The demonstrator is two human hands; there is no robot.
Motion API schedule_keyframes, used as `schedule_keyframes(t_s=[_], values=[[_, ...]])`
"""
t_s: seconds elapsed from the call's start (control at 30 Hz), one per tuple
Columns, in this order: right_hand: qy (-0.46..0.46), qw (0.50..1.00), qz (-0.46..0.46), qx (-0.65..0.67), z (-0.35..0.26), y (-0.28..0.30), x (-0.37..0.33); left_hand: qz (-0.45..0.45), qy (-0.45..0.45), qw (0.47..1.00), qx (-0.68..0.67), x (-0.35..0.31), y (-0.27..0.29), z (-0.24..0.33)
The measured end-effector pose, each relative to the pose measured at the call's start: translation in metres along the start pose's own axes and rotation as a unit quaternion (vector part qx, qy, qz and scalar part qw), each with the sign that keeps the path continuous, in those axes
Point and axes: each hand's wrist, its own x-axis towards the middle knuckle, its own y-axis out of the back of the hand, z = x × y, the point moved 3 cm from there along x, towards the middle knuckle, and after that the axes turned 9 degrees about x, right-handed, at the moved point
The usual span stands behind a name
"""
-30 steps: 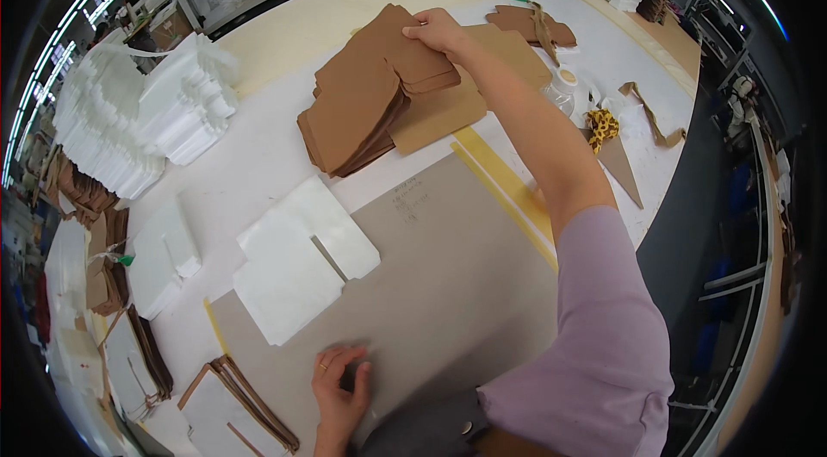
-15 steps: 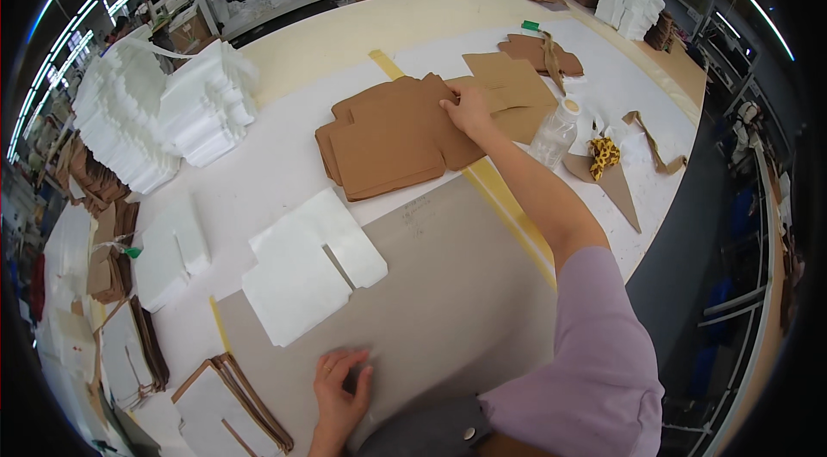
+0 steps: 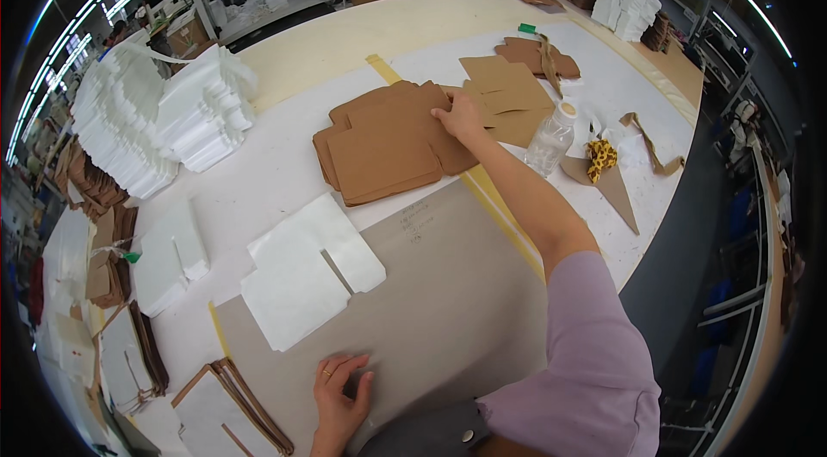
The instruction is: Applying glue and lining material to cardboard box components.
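My right hand (image 3: pixel 459 118) reaches out to the right part of a stack of brown cut pieces (image 3: pixel 383 147). Its fingers and thumb close on the edge of a brown piece there; the fingertips are partly hidden. A white cut piece (image 3: pixel 314 272) with a narrow slot lies flat on the grey mat (image 3: pixel 465 285), nearer to me than the stack. Close to the mat's front edge rests my left hand (image 3: pixel 342 397), fingers loosely curved, thumb apart, with nothing in it.
Tan sheets (image 3: pixel 508 95), a clear plastic bottle (image 3: pixel 551 140) and a yellow spotted cloth bundle (image 3: pixel 600 157) lie right of the stack. Tall white stacks (image 3: pixel 202 108) stand at the left. White pieces with brown edges (image 3: pixel 228 410) are at the near left.
My right hand has drawn slightly back toward me, still at the right part of the brown stack. The left hand has hardly moved.
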Motion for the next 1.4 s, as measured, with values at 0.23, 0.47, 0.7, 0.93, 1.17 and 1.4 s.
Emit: schedule_keyframes(t_s=[0.23,0.47,0.7,0.93,1.17,1.4], values=[[0.097,0.974,-0.008,-0.206,-0.012,-0.008,-0.008,-0.003,0.009,1.0,-0.005,-0.001,0.001,0.002],[0.069,0.977,-0.056,-0.195,-0.019,-0.005,0.009,0.005,-0.003,1.0,0.008,-0.001,0.002,0.001],[0.219,0.945,-0.135,-0.203,-0.047,-0.04,0.037,0.002,0.005,1.0,0.019,-0.001,0.003,-0.002],[0.185,0.908,-0.328,-0.184,-0.087,-0.092,0.039,-0.008,0.006,1.0,0.002,-0.003,0.003,-0.005],[0.201,0.928,-0.275,-0.149,-0.082,-0.078,0.037,-0.005,-0.009,1.0,-0.005,0.0,0.003,-0.002],[0.293,0.927,-0.202,-0.119,-0.069,-0.082,0.035,-0.007,-0.014,1.0,-0.001,0.002,0.003,-0.003]])
